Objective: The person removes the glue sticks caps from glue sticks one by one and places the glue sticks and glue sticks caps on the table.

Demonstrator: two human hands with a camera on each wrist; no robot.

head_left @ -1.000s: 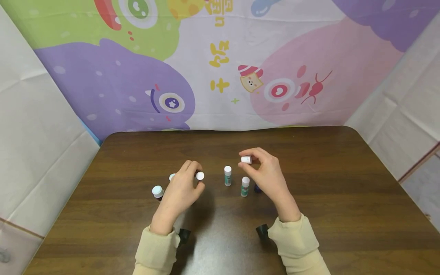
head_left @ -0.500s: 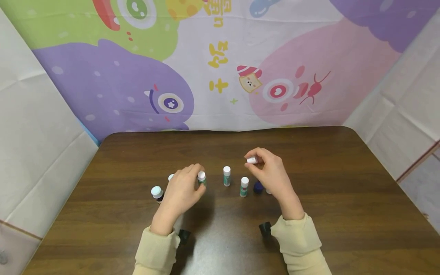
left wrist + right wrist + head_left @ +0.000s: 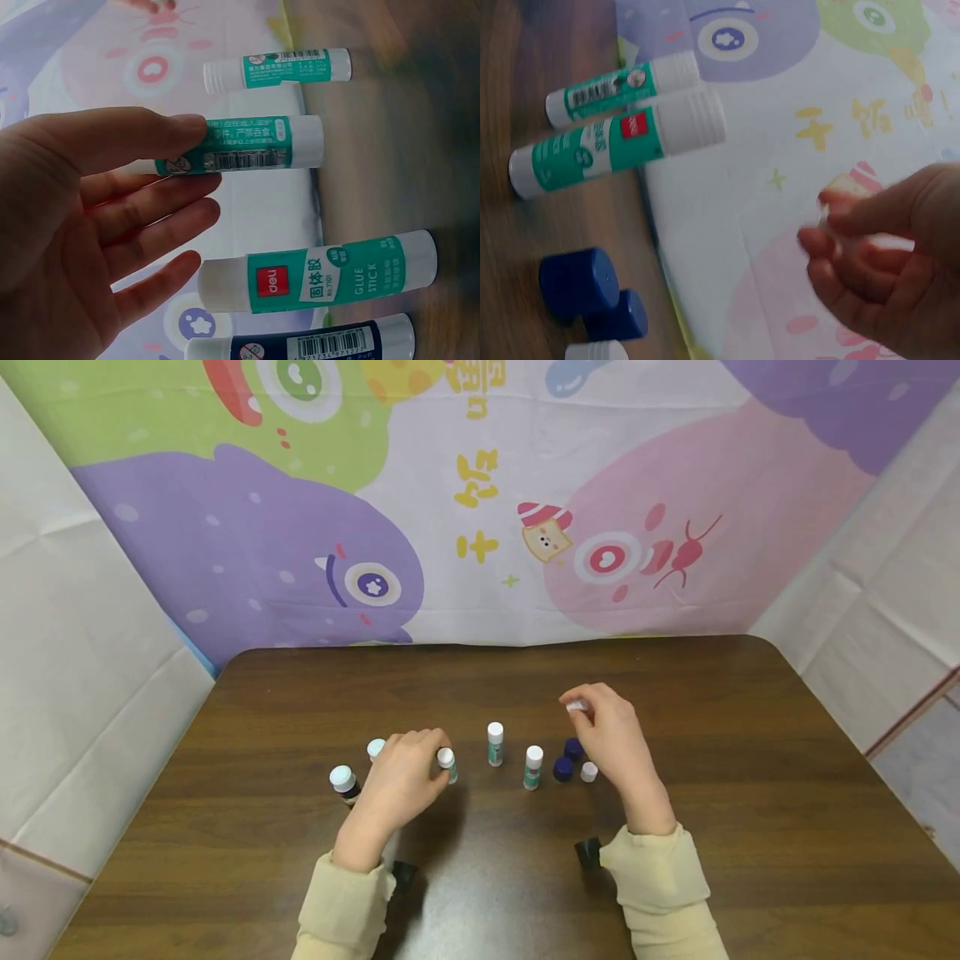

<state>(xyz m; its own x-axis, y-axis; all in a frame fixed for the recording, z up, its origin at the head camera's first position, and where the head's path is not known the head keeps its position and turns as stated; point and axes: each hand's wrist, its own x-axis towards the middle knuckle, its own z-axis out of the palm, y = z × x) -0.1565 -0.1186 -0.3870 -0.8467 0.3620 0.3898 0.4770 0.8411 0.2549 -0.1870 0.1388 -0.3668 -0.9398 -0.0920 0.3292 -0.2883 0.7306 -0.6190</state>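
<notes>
My left hand (image 3: 401,781) holds a green-and-white glue stick (image 3: 247,146) between thumb and fingers, roughly upright; I cannot tell if its base touches the table. Its upper end is partly behind the thumb in the left wrist view. My right hand (image 3: 613,739) pinches a small white cap (image 3: 576,705) above the table, mostly covered by the fingertips. Between the hands stand two more green glue sticks, a farther one (image 3: 495,745) and a nearer one (image 3: 533,768). Below the right hand lie two dark blue caps (image 3: 579,283) and a white cap (image 3: 589,772).
Left of my left hand, a dark blue glue stick (image 3: 346,782) with a pale top stands upright. A larger green glue stick (image 3: 330,277) stands close to it, half hidden by the hand in the head view. A printed cloth (image 3: 480,602) hangs behind the brown table (image 3: 480,685).
My right hand has moved to the right with the white cap, uncovering the caps on the table. My left hand has lowered its glue stick and turned it more upright.
</notes>
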